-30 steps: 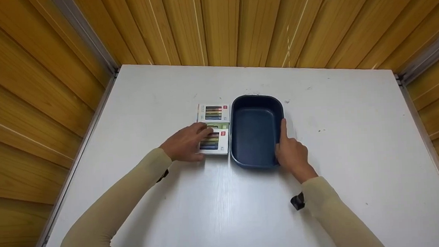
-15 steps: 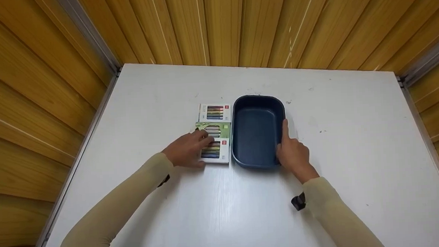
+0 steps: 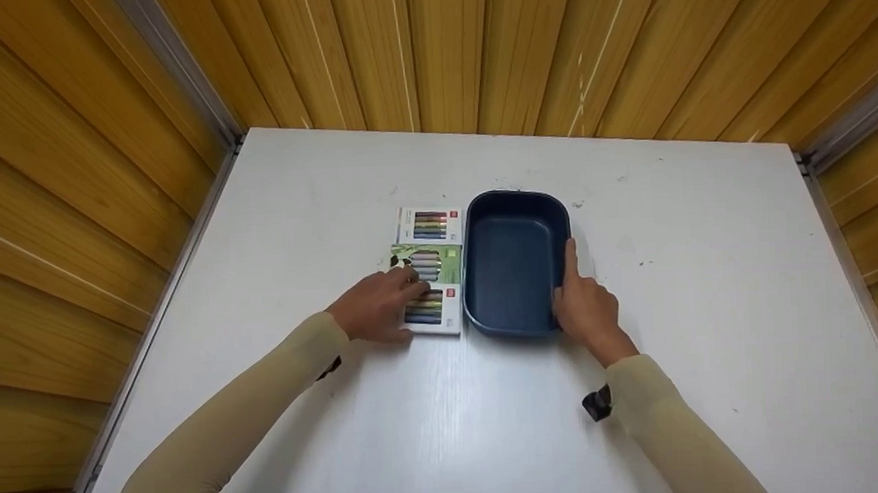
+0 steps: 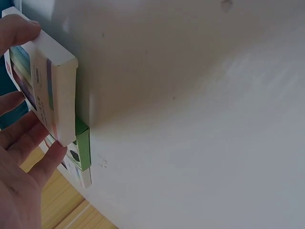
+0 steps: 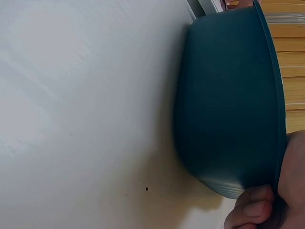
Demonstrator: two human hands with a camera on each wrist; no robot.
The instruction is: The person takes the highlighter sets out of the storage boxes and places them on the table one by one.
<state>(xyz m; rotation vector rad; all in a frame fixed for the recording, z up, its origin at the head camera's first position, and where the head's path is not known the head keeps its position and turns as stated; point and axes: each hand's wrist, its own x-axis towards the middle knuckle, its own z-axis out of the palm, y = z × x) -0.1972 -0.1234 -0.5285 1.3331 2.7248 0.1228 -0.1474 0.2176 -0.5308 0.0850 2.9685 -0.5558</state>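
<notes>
Three flat crayon boxes with clear windows lie in a column on the table, left of the blue plastic basin (image 3: 512,273). The far one is a white crayon box (image 3: 432,225), the middle one a green crayon box (image 3: 449,259) with a panda picture. My left hand (image 3: 378,304) grips the nearest white crayon box (image 3: 450,321), thumb on its near side and fingers over its far part; the left wrist view shows this box (image 4: 64,95) too. My right hand (image 3: 586,308) holds the basin's right rim, index finger straight along it. Fingertips (image 5: 257,210) curl under that rim in the right wrist view.
A white table (image 3: 676,324) with small dark marks lies under everything. Yellow wood-grain panels (image 3: 444,58) stand behind it and at both sides, with metal posts (image 3: 177,61) at the corners.
My left hand has slid the nearest white crayon box toward me, uncovering more of the green one. My right hand and the basin have stayed about where they were.
</notes>
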